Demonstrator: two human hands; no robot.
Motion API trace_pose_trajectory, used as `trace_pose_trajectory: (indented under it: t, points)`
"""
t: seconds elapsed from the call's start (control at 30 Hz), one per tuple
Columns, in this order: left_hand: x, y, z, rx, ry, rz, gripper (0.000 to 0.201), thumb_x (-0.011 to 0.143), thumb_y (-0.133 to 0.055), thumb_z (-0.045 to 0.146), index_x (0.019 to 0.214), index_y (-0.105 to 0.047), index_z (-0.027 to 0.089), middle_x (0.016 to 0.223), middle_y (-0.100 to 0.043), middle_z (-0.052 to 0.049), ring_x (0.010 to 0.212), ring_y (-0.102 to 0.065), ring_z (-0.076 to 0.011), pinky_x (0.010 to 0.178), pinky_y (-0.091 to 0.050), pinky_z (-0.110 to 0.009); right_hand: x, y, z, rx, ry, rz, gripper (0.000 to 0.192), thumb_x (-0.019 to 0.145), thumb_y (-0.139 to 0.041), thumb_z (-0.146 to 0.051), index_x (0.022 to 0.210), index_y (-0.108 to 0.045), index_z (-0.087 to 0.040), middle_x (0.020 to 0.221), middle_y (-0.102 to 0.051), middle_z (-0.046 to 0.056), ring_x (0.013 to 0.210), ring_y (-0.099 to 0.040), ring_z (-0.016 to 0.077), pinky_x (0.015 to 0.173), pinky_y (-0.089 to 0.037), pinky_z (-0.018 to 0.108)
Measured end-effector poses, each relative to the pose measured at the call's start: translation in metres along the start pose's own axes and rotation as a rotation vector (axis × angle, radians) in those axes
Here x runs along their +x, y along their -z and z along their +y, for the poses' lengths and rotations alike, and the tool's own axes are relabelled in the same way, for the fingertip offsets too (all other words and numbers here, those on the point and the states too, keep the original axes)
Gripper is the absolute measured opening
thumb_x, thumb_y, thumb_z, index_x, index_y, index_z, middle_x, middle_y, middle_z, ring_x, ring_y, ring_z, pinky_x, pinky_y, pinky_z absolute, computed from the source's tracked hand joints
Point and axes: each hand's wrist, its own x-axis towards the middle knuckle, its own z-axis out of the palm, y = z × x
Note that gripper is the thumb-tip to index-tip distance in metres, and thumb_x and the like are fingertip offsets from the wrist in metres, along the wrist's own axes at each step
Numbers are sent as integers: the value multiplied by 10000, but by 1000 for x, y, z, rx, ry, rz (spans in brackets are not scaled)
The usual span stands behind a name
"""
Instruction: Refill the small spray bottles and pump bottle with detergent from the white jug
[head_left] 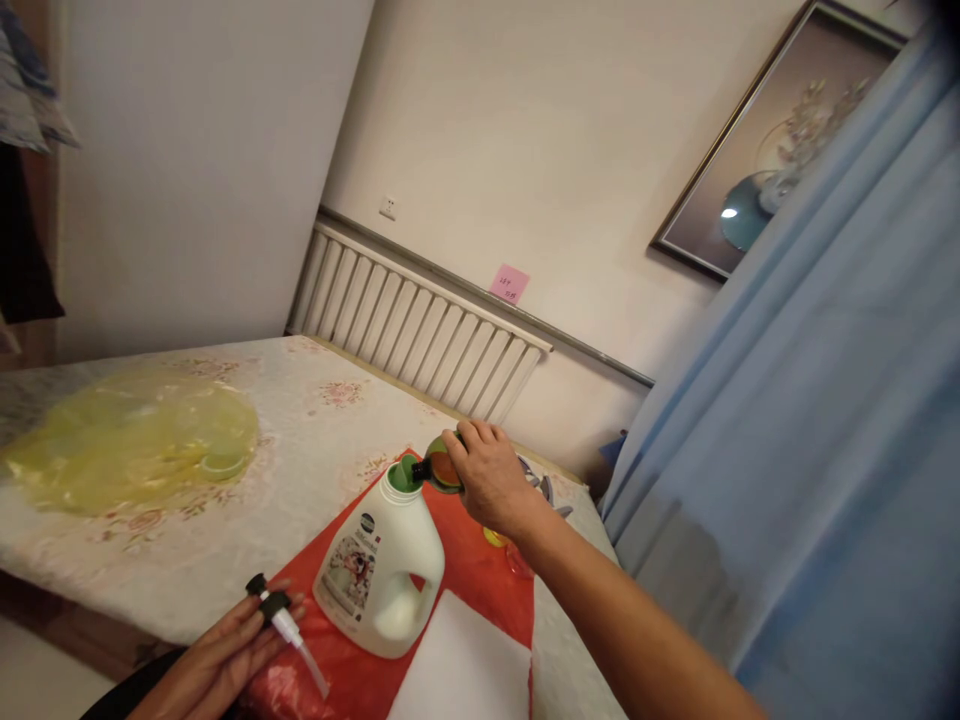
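Note:
A large white detergent jug (382, 575) with a printed label and a side handle stands upright on a red sheet (472, 555). Its cap is off, and a green spout piece (403, 473) shows in the mouth. My right hand (491, 475) grips a small green bottle (444, 466), tipped on its side. The bottle's dark neck meets the jug's opening; whether liquid flows I cannot tell. Lower left, my left hand (225, 650) holds a black-and-white pump top (281, 622), its clear tube pointing down to the right.
White paper or a pad (465, 665) lies in front of the jug. A yellow plastic bag (135, 440) with a green cap (223, 463) rests on the flowered tablecloth (300, 420) at left. Behind my right wrist are small yellow and red items. A radiator (420, 320) and blue curtain (810, 400) border the table.

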Motion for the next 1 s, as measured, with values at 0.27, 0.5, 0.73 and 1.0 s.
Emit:
trace_pose_trajectory:
  t: [0.27, 0.5, 0.73, 1.0]
  points:
    - [-1, -6, 0, 11, 13, 50, 755, 652, -888, 214, 1351, -634, 345, 1293, -713, -47, 1349, -502, -382, 1086, -509, -420, 4, 7, -2, -43, 41, 13, 531, 786, -626, -128, 1307, -526, -114, 1228, -584, 172, 1102, -478, 318, 943, -388, 439]
    - [1, -2, 0, 9, 11, 37, 560, 655, -885, 201, 1187, -737, 297, 1280, -724, -57, 1364, -490, -385, 1086, -511, -421, 7, 11, -3, -83, 69, 30, 456, 841, -606, -130, 1292, -532, -130, 1221, -586, 162, 1113, -473, 318, 986, -362, 463]
    - [-2, -7, 0, 22, 1, 29, 637, 662, -884, 193, 1264, -688, 267, 1275, -728, -74, 1331, -533, -381, 1074, -528, -409, 9, 15, -5, -100, 90, 18, 438, 884, -579, -119, 1318, -517, -113, 1265, -575, 178, 1146, -468, 313, 1028, -341, 468]
    - [-7, -12, 1, 33, -8, 32, 545, 680, -877, 199, 1200, -713, 226, 1240, -747, -91, 1313, -553, -379, 1079, -521, -428, 10, 17, -6, -122, 123, 39, 361, 941, -530, -146, 1302, -521, -123, 1227, -582, 165, 1141, -462, 310, 1057, -322, 496]
